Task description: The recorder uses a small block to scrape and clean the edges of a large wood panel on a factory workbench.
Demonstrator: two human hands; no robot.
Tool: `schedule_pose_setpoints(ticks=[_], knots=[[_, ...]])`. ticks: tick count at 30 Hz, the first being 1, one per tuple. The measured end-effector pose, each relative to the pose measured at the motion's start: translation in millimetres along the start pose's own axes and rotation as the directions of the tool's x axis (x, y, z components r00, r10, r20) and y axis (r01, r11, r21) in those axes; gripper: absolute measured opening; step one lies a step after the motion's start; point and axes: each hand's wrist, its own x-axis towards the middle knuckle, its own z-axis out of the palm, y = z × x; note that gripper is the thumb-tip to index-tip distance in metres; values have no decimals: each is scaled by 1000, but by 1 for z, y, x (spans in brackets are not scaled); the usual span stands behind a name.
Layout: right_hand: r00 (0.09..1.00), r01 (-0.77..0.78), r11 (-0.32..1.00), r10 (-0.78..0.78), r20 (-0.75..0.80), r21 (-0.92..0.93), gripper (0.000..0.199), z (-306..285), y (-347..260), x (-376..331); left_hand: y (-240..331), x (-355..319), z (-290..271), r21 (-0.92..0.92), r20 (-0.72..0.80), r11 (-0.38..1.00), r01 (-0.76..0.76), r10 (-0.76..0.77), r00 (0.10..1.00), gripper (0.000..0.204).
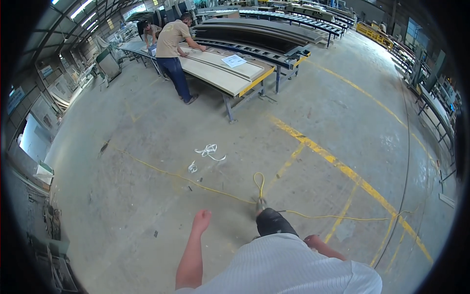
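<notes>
My left hand (201, 221) hangs over the concrete floor with its fingers curled in, and I see nothing in it. On the other side, my right hand (313, 240) is low beside my white shirt (289, 262); its fingers are mostly hidden. Neither hand touches anything I can make out. A yellow cord (196, 184) runs across the floor under my forward foot (261, 205), with a loop (259, 182) standing out ahead of the shoe.
White strapping scraps (209, 150) lie ahead on the floor. A person in a tan shirt (169, 41) leans over a table with long pale panels (220, 73); another person (151, 32) is behind. Roller conveyors (284, 17) stand farther back. Yellow floor lines (342, 169) run to the right.
</notes>
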Motion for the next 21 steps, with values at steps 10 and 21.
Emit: schedule_pose_setpoints(ticks=[10, 21], knots=[[968, 250, 865, -226, 107, -435, 39, -167, -310, 414, 71, 328, 20, 44, 145, 995, 89, -94, 985, 52], [798, 562, 826, -523, -298, 56, 35, -384, -827, 636, 59, 577, -97, 215, 218, 800, 560, -599, 771, 39]])
